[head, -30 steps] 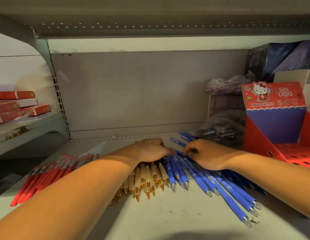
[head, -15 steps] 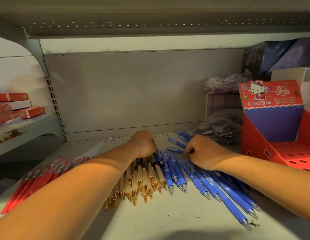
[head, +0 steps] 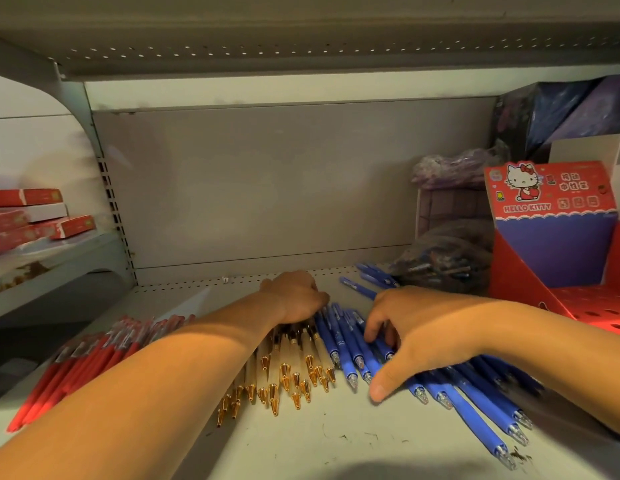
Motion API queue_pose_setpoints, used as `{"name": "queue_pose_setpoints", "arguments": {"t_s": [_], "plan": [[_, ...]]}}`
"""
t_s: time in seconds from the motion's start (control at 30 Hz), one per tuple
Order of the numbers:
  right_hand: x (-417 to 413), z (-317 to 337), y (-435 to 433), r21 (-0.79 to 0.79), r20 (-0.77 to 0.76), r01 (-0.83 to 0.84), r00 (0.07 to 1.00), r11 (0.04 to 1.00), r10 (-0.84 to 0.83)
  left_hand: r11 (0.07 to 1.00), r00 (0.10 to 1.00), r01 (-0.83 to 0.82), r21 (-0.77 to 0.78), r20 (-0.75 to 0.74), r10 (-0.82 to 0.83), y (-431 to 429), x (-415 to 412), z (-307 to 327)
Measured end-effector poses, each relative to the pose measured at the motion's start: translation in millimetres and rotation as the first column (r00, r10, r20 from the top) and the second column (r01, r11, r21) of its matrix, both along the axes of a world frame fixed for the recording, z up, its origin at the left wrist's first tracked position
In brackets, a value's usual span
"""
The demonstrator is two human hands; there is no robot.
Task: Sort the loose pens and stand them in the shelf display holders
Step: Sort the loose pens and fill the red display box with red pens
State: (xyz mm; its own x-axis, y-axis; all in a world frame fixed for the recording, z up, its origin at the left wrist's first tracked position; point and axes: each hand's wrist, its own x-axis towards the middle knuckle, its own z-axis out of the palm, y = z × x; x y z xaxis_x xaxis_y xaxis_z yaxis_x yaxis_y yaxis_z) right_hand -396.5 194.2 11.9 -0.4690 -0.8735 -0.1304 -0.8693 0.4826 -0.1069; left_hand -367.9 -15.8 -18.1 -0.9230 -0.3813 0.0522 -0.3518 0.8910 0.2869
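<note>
Three groups of pens lie side by side on the grey shelf: red pens at the left, cream pens with gold tips in the middle, blue pens at the right. My left hand rests on the far ends of the cream pens, its fingers bent down out of sight. My right hand lies over the blue pens, fingers curled onto their barrels and thumb stretched to their tips. A red Hello Kitty display holder with a perforated tray stands at the right.
A few loose blue pens lie behind my right hand. Plastic bags of pens and dark boxes crowd the back right corner. Red and white boxes sit on the neighbouring shelf at the left. Another shelf hangs low overhead.
My right hand has slid nearer along the blue pens and spread, thumb now at their tips. My left hand has drawn back onto the far ends of the cream pens.
</note>
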Motion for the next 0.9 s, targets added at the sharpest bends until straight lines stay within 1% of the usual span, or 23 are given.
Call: {"name": "queue_pose_setpoints", "arguments": {"t_s": [0.07, 0.13, 0.2, 0.23, 0.33, 0.43, 0.47, 0.53, 0.57, 0.63, 0.7, 0.73, 0.83, 0.9], "plan": [[-0.2, -0.8, 0.7, 0.041, -0.021, -0.045, 0.999, 0.998, 0.046, 0.999, 1.000, 0.001, -0.044, 0.003, -0.001, 2.8, -0.3, -0.6], [-0.9, -2.9, 1.7, 0.049, -0.031, -0.080, 0.996, 0.996, 0.082, 0.999, 0.999, 0.031, -0.024, 0.009, -0.031, 4.1, -1.0, -2.0], [-1.9, -7.1, 1.4, -0.005, -0.011, -0.087, 0.996, 0.996, 0.087, 0.997, 0.997, 0.074, 0.030, 0.017, -0.074, 5.3, -1.5, -3.4], [-2.5, -9.5, 0.8, -0.034, -0.002, -0.086, 0.996, 0.996, 0.086, 0.995, 0.995, 0.094, 0.032, 0.022, -0.095, 6.0, -2.3, -3.8], [-4.2, -11.8, -0.8, -0.092, 0.006, -0.072, 0.997, 0.993, 0.073, 0.993, 0.993, 0.116, -0.027, 0.001, -0.116, 8.0, -4.7, -3.0], [-2.5, -11.7, -0.9, -0.074, 0.007, -0.096, 0.995, 0.993, 0.096, 0.993, 0.994, 0.102, -0.062, -0.023, -0.103, 9.6, -6.3, -3.2], [-1.4, -12.9, -1.9, -0.068, -0.014, -0.121, 0.993, 0.990, 0.121, 0.993, 0.995, 0.100, -0.056, -0.021, -0.102, 10.6, -6.8, -4.1], [0.1, -17.5, -4.6, -0.042, -0.115, -0.190, 0.976, 0.981, 0.184, 0.994, 0.994, 0.103, -0.038, -0.018, -0.104, 13.2, -7.0, -5.4], [1.0, -18.6, -5.8, -0.034, -0.140, -0.202, 0.971, 0.979, 0.196, 0.994, 0.994, 0.106, -0.034, -0.022, -0.106, 14.6, -7.0, -5.7], [2.1, -18.3, -6.6, -0.043, -0.136, -0.203, 0.971, 0.978, 0.195, 0.992, 0.993, 0.117, -0.047, -0.019, -0.118, 16.6, -7.1, -5.7], [1.0, -19.0, -6.3, -0.030, -0.167, -0.222, 0.962, 0.975, 0.214, 0.990, 0.992, 0.127, -0.067, -0.002, -0.128, 17.1, -6.8, -5.4], [0.6, -20.2, -6.0, -0.039, -0.166, -0.224, 0.962, 0.974, 0.215, 0.989, 0.992, 0.128, -0.067, 0.002, -0.128, 17.0, -6.6, -5.4], [4.2, -22.5, -5.9, -0.118, -0.069, -0.105, 0.993, 0.987, 0.097, 0.990, 0.990, 0.137, -0.032, -0.004, -0.138, 17.9, -5.4, -4.1], [3.0, -25.3, -9.7, -0.174, -0.072, -0.065, 0.996, 0.983, 0.053, 0.990, 0.990, 0.140, 0.007, 0.001, -0.140, 19.9, -3.7, -2.1]]}}
